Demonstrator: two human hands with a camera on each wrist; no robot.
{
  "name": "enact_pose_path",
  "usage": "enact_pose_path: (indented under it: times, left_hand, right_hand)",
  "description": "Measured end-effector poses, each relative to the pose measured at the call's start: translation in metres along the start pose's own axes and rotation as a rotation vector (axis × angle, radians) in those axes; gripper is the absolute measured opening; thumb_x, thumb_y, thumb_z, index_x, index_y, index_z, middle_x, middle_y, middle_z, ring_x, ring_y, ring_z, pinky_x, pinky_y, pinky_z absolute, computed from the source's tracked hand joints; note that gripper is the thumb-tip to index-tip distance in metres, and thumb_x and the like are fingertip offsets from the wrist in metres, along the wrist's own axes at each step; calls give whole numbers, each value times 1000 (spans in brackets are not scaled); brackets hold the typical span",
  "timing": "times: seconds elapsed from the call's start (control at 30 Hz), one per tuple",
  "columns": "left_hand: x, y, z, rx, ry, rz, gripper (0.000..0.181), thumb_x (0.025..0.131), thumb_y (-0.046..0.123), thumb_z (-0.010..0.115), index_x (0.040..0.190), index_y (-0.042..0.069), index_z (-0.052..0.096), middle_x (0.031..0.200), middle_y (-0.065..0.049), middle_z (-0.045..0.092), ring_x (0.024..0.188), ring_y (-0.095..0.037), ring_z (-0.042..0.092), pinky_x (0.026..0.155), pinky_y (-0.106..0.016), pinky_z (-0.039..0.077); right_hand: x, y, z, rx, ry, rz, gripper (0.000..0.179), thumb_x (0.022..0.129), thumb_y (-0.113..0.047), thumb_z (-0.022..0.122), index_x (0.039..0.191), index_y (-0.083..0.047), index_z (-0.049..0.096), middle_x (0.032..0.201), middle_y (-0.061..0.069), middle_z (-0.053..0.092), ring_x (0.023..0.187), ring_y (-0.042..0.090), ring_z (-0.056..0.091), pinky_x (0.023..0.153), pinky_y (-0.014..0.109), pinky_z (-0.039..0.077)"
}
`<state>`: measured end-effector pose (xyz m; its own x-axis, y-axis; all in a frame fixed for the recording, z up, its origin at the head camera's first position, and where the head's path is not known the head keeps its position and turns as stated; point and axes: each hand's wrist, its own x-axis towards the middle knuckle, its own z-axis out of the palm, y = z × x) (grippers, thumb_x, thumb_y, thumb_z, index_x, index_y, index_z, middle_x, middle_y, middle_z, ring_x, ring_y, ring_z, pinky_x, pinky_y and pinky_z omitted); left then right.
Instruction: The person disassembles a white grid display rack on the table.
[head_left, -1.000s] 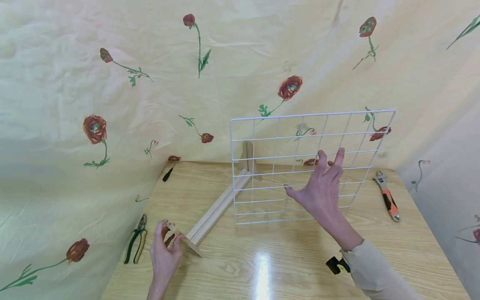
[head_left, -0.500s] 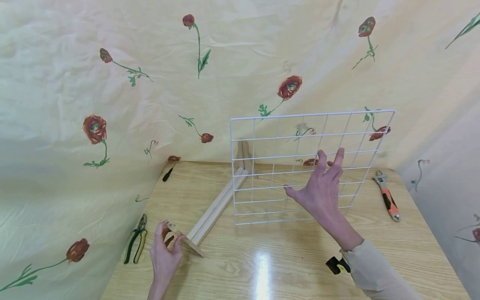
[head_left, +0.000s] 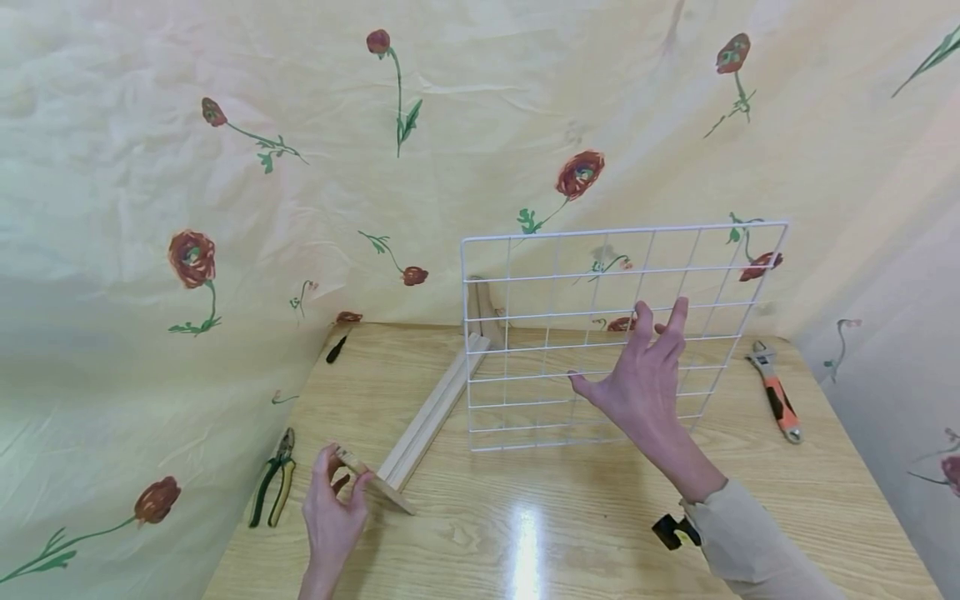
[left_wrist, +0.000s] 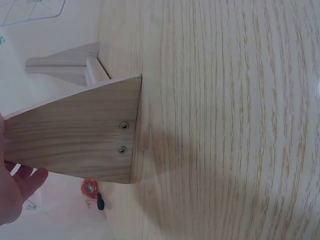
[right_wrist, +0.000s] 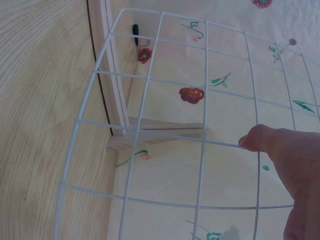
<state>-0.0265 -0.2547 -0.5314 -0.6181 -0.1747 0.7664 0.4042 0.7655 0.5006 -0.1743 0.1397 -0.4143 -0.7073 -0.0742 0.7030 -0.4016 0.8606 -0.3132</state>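
Pinches the upper end of a near wooden end board (head_left: 375, 481) between the thumb and bent fingers of the left hand (head_left: 334, 510). Shows in the left wrist view the tapering outer face of this board, with the broad end down at the wood-grain tabletop (head_left: 450, 550) and two round metal fasteners (left_wrist: 124, 125) near the base. Has behind this board a pale wooden rail (head_left: 427, 425), running low along the tabletop, away and slightly rightward, to a far end board (head_left: 478, 302) of similar tapering shape, upright near the floral cloth (head_left: 480, 100) and visible in the head view through the left part of the grid.

Holds a white wire grid panel (head_left: 592, 312) with the right hand (head_left: 647, 392), with fingers spread wide and bent at the wires and the thumb tip on a wire. Stands this panel roughly upright, to the right of the rail. Cannot tell whether the lowest wire touches the tabletop.

Includes pliers (head_left: 273, 479) with dark green and yellow handles, lying left of the left hand; a black-handled screwdriver (head_left: 337, 349) in the far left corner; and an adjustable wrench (head_left: 775, 392) with an orange and black handle, at the right edge, well apart from the right hand.
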Motion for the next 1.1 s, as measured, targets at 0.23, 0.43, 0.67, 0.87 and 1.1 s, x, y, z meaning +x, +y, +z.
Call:
enact_pose_path:
  times: [0.23,0.43,0.67,0.87,1.1]
  left_hand:
    - [-1,3,1,21,5,7,70,95,44,64,131,-13,47,99,-24,64,83,-46,68,57,-45,61]
    - [-1,3,3,40,25,30,71,95,47,63,128,-14,48,98,-25,64,80,-45,68,56,-41,61]
    - [-2,4,4,52,38,41,71,95,48,63,125,-15,49,96,-26,64,77,-44,68,55,-40,61]
    - [-2,6,4,69,37,43,71,95,49,62,124,-14,49,95,-24,64,76,-42,68,52,-39,61]
    - [-3,6,6,66,47,50,72,95,49,64,123,-16,50,94,-23,65,77,-38,68,54,-37,61]
  right_hand:
    - [-1,0,2,8,-3,14,132,48,-33,101,144,-4,15,155,33,-11,109,58,35,52,52,48]
    - [-2,1,2,10,-1,15,132,48,-34,101,144,-4,16,155,34,-10,108,58,36,50,49,47]
    - [-2,0,2,6,-9,18,131,48,-34,100,144,-4,15,156,33,-11,109,58,36,52,50,47]
    - [-3,-1,2,16,-14,40,132,47,-35,101,144,-5,16,156,32,-11,110,58,35,54,53,48]
    - [-3,-1,1,14,-17,48,132,47,-35,100,144,-5,16,156,32,-10,110,58,35,53,53,48]
